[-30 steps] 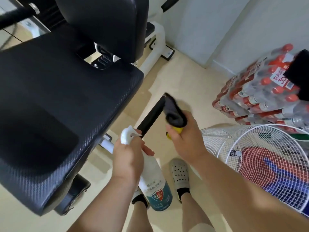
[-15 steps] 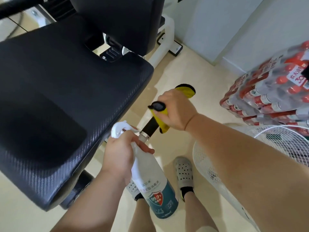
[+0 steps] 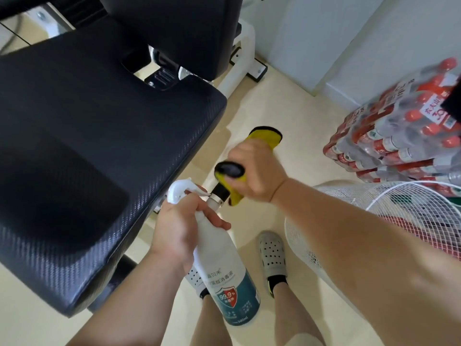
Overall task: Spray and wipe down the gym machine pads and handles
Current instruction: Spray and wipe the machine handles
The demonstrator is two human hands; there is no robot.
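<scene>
My right hand (image 3: 254, 171) grips a yellow cloth (image 3: 265, 137) wrapped round the machine's black handle (image 3: 220, 191), which sticks out beside the seat. Only the handle's base by its metal collar shows below the cloth. My left hand (image 3: 177, 228) holds a white spray bottle (image 3: 224, 278) by the neck, its trigger head close to the handle's base. The large black seat pad (image 3: 99, 146) fills the left side, with the black back pad (image 3: 179, 28) above it.
A white wire fan guard (image 3: 389, 216) lies on the floor at the right. Shrink-wrapped packs of red-capped water bottles (image 3: 399, 136) are stacked behind it. My feet in grey clogs (image 3: 272, 253) stand on the beige floor below the handle.
My right hand has wrapped the cloth round the handle and slid down it toward the base. The left hand keeps holding the bottle beside the handle.
</scene>
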